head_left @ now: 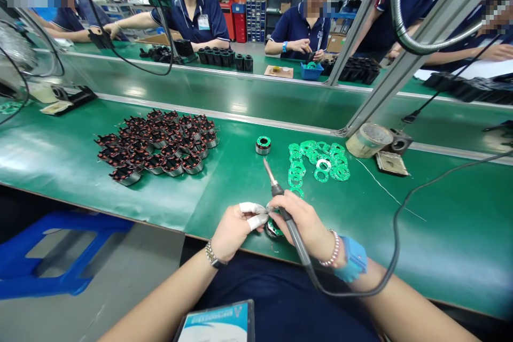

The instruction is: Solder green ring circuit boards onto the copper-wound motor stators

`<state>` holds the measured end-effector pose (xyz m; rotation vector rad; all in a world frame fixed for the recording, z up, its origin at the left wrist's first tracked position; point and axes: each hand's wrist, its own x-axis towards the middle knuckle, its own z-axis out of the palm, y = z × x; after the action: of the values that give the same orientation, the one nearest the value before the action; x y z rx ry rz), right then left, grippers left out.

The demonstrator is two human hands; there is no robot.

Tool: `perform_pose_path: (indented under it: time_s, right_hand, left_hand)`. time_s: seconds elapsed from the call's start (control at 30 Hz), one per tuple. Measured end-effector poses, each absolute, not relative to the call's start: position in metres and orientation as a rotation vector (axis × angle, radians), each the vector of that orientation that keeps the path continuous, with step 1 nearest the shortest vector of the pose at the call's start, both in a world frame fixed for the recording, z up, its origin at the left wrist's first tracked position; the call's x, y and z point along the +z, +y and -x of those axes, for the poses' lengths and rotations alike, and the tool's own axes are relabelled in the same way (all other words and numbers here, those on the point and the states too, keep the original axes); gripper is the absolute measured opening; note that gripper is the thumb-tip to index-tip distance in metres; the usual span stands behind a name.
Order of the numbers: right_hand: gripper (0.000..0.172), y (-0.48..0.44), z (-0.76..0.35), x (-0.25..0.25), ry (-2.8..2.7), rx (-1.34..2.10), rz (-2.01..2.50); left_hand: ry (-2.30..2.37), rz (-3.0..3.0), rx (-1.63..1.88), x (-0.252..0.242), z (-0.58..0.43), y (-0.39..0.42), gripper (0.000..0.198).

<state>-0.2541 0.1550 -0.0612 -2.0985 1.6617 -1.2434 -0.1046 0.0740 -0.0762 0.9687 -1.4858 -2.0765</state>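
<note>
Gripping a soldering iron (285, 215) like a pen, the person's right hand (300, 222) was closed around its handle, the bare metal tip pointing forward over the bench. The left hand (234, 231), its fingertips (253, 207) wrapped in white tape, pinched a small wound coil (273, 230) with a green circuit ring, mostly hidden behind the fingers. That coil sat between both hands near the front edge of the green bench mat (236, 192); whether it touched the mat, I could not tell. Farther along lay a dense cluster of copper-and-black wound stators (154, 144), with a lone ringed coil (263, 145) standing apart from them. A heap of green circuit rings (318, 160) lay just beyond the iron's tip, and a roll of tape (368, 140) sat past it. The iron's black cord (395, 246) curved away to the right.
</note>
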Motion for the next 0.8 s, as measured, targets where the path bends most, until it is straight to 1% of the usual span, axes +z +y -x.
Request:
perform_pose_path:
  time_s: [0.13,0.23,0.33,0.47,0.53,0.67,0.7,0.8]
  right_hand:
    - [0.018,0.157,0.249,-0.063,1.74,-1.211,2.102]
    - [0.019,0.161,0.243,-0.07,1.828,-1.277,2.048]
    - [0.016,0.167,0.24,-0.072,1.892,-1.343,1.952]
    - [0.01,0.185,0.253,-0.058,1.897,-1.378,1.844]
    - [0.013,0.197,0.262,-0.05,1.826,-1.34,1.876]
    - [0.031,0.216,0.274,-0.041,1.799,-1.267,1.972]
    - [0.032,0.219,0.276,-0.041,1.797,-1.276,1.963]
    - [0.025,0.219,0.276,-0.04,1.752,-1.291,1.871]
  left_hand:
    - [-1.568,-0.953,-2.052,-0.074,0.107,0.075,0.018]
    - [-1.614,-0.918,-2.048,-0.075,0.11,0.077,0.019]
    - [-1.621,-0.889,-2.072,-0.076,0.112,0.077,0.02]
    - [-1.641,-0.912,-2.12,-0.076,0.111,0.074,0.021]
    - [-1.633,-0.918,-2.148,-0.076,0.111,0.072,0.021]
    - [-1.599,-0.917,-2.192,-0.077,0.11,0.07,0.021]
    - [-1.599,-0.921,-2.201,-0.078,0.11,0.069,0.021]
    - [-1.621,-0.936,-2.205,-0.079,0.11,0.068,0.02]
